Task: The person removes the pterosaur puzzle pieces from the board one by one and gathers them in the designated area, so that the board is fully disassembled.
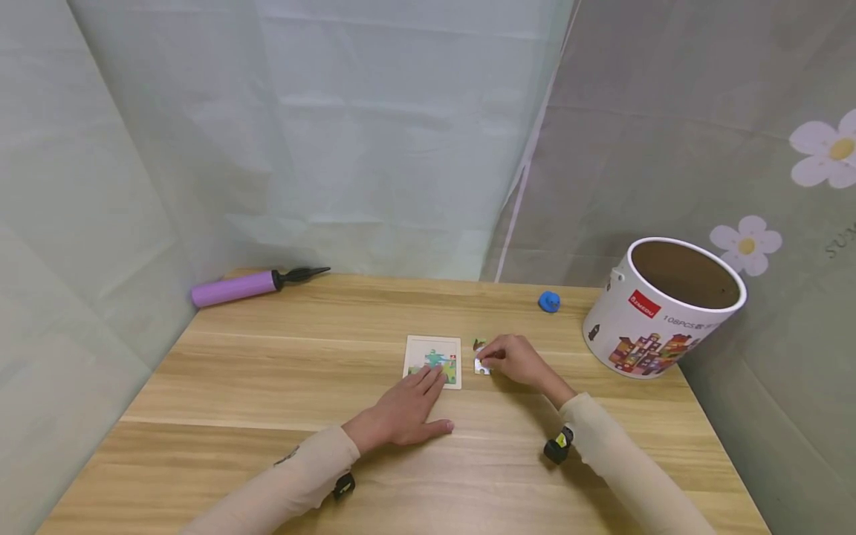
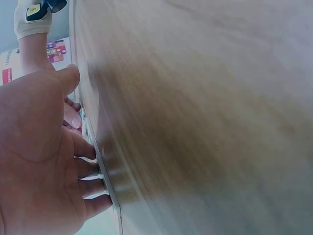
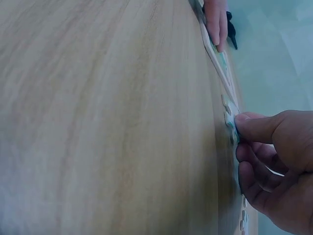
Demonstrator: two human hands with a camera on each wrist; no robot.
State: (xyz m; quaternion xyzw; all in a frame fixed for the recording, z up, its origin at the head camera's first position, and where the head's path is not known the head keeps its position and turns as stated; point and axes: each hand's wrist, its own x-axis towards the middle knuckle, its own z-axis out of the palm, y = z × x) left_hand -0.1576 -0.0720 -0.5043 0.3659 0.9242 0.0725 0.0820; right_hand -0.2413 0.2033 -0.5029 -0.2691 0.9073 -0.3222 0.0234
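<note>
A small square puzzle board [image 1: 433, 342] with a pale frame lies on the table, partly filled with green and teal pieces. My left hand [image 1: 411, 409] rests on its near part with fingers stretched out, hiding some of the picture. In the left wrist view, the fingertips [image 2: 100, 201] lie along the board's edge. Just right of the board, my right hand [image 1: 516, 360] pinches a white puzzle piece [image 1: 478, 367] between thumb and fingers, low at the table. Another piece, brown and green [image 1: 478, 344], lies right behind it. The right fingers partly cover these pieces.
A white bucket [image 1: 618, 327] with block pictures stands at the right rear. A small blue toy [image 1: 549, 301] sits to its left. At the far left lies a purple hand pump [image 1: 234, 288] with a black nozzle. Cloth curtains [image 1: 374, 148] border the wooden table [image 1: 267, 371].
</note>
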